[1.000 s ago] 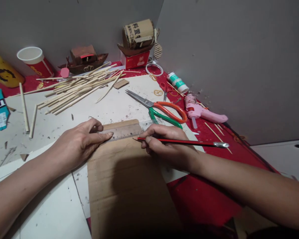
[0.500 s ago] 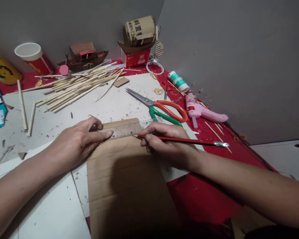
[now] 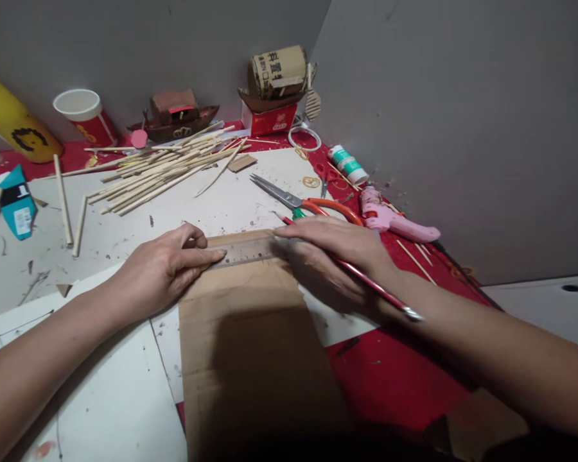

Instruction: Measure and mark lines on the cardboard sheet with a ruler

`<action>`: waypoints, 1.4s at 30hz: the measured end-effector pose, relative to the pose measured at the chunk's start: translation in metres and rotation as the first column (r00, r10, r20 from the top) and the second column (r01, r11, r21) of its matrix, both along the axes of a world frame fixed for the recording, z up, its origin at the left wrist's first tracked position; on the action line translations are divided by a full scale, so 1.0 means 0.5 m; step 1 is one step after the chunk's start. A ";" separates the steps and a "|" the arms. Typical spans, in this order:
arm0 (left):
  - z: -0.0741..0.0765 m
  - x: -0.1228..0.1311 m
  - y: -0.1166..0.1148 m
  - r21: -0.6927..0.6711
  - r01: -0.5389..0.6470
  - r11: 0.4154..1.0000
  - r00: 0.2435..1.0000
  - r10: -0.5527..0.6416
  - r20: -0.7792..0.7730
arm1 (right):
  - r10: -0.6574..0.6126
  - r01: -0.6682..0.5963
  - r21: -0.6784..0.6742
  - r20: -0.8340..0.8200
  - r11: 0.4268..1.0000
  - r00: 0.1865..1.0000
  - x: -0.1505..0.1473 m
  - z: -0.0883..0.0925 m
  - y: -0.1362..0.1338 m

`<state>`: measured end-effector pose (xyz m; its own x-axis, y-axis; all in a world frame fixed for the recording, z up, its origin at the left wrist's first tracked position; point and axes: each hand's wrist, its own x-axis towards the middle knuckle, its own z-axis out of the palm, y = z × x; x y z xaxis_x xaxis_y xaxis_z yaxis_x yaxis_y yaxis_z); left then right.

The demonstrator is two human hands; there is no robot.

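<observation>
A clear ruler lies across the top of a brown cardboard sheet. My left hand pinches the ruler's left end, fingers pressed on it and the cardboard's edge. At the ruler's right end is my right hand, its fingertips touching or just above it. A red pencil is held in my right hand, tip pointing up and left past the fingers, silver end toward the wrist. Orange-and-green scissors lie just beyond my right hand, their handles partly hidden by it.
Behind are wooden sticks, a paper cup, a model boat, a cardboard barrel model and a yellow bottle. A pink glue gun lies right; white sheets lie at lower left.
My right hand has turned palm down over the ruler's right end, and the pencil tip has swung up off the cardboard. The view has shifted slightly; my left hand stays on the ruler.
</observation>
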<state>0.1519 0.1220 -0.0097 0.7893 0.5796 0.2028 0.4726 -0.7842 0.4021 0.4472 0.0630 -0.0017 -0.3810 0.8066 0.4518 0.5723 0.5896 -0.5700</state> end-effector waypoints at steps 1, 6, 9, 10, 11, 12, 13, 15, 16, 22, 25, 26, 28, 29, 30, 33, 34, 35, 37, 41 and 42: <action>0.001 0.000 -0.001 -0.022 -0.018 1.000 1.000 0.018 0.006 | 0.025 -0.030 0.048 0.117 0.998 0.993 0.006 0.000 0.012; 0.004 -0.001 -0.002 -0.134 -0.098 0.986 0.995 0.101 0.014 | 0.165 -0.152 -0.063 0.356 0.986 0.920 0.025 -0.007 0.056; 0.006 0.001 -0.003 -0.163 -0.127 0.978 0.991 0.131 0.010 | 0.220 -0.204 -0.084 0.332 0.975 0.917 0.025 -0.004 0.065; 0.007 0.002 -0.004 -0.168 -0.136 0.976 0.990 0.140 0.008 | 0.239 -0.227 -0.076 0.314 0.971 0.919 0.024 -0.002 0.066; 0.009 0.002 -0.005 -0.174 -0.141 0.975 0.989 0.145 0.008 | 0.255 -0.247 -0.067 0.295 0.967 0.921 0.023 0.001 0.068; 0.012 0.003 -0.005 -0.183 -0.143 0.973 0.989 0.148 0.012 | 0.264 -0.259 -0.057 0.277 0.964 0.924 0.023 0.004 0.070; 0.015 0.004 -0.006 -0.198 -0.146 0.969 0.988 0.152 0.020 | 0.263 -0.259 -0.051 0.260 0.965 0.929 0.023 0.008 0.073; 0.022 0.004 -0.004 -0.259 -0.165 0.952 0.981 0.186 0.056 | 0.235 -0.230 -0.048 0.223 0.972 0.946 0.026 0.016 0.080; 0.025 0.003 -0.002 -0.311 -0.179 0.933 0.973 0.214 0.082 | 0.207 -0.202 -0.046 0.202 0.978 0.957 0.028 0.021 0.085; 0.030 -0.008 0.019 -0.722 -0.149 0.676 0.857 0.452 0.246 | 0.066 -0.065 -0.016 0.106 0.998 0.992 0.018 0.028 0.120; 0.023 -0.010 0.026 -0.821 -0.075 0.566 0.790 0.537 0.298 | 0.111 -0.111 0.000 0.116 0.994 0.987 0.003 0.014 0.138; 0.020 -0.011 0.027 -0.837 -0.051 0.545 0.763 0.562 0.320 | 0.121 -0.121 -0.006 0.120 0.993 0.985 -0.002 0.009 0.142; 0.016 -0.012 0.028 -0.855 -0.022 0.517 0.717 0.604 0.347 | 0.124 -0.121 -0.026 0.118 0.992 0.985 -0.009 0.000 0.148; 0.015 -0.012 0.028 -0.860 -0.021 0.511 0.704 0.618 0.350 | 0.119 -0.116 -0.037 0.116 0.993 0.986 -0.011 -0.003 0.150; 0.015 -0.011 0.028 -0.861 -0.029 0.508 0.698 0.627 0.346 | 0.114 -0.110 -0.043 0.114 0.993 0.987 -0.013 -0.006 0.151; 0.015 -0.009 0.027 -0.856 -0.078 0.512 0.706 0.634 0.315 | 0.106 -0.102 -0.037 0.106 0.994 0.989 -0.013 -0.015 0.153; 0.014 -0.007 0.027 -0.851 -0.094 0.517 0.706 0.638 0.309 | 0.107 -0.104 -0.032 0.102 0.994 0.989 -0.013 -0.018 0.154; 0.013 -0.006 0.027 -0.847 -0.111 0.521 0.704 0.643 0.303 | 0.108 -0.106 -0.028 0.097 0.994 0.989 -0.012 -0.020 0.155; 0.010 -0.004 0.028 -0.835 -0.145 0.531 0.697 0.654 0.295 | 0.115 -0.114 -0.021 0.085 0.993 0.990 -0.011 -0.025 0.157; 0.008 -0.001 0.029 -0.813 -0.197 0.549 0.691 0.666 0.282 | 0.124 -0.123 -0.026 0.071 0.992 0.990 -0.011 -0.031 0.161; 0.008 0.000 0.029 -0.810 -0.208 0.549 0.693 0.667 0.274 | 0.122 -0.120 -0.029 0.070 0.992 0.990 -0.011 -0.032 0.162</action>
